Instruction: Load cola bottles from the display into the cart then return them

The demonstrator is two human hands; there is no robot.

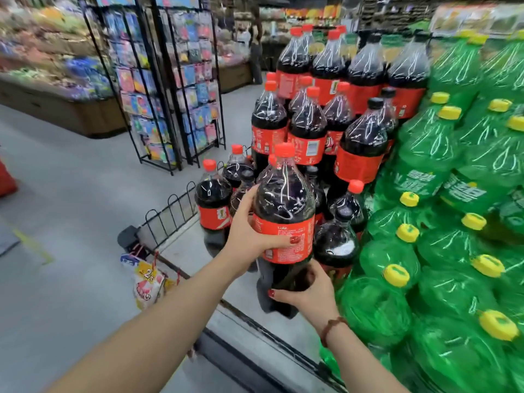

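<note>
Left hand (249, 231) grips a cola bottle (283, 199) at its label; right hand (306, 290) curls round its base. Stacked cola display (307, 120) stands just beside, on a grey supermarket floor (71, 194).

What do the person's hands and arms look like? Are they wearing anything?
Both arms are bare, with no sleeves showing. The left hand and right hand have red-painted nails and no gloves. A brown beaded bracelet circles the right wrist.

Low grey display platform (238, 304) w/ cola bottles (212, 199) standing on it, green bottles (377, 307) stacked alongside.
</note>
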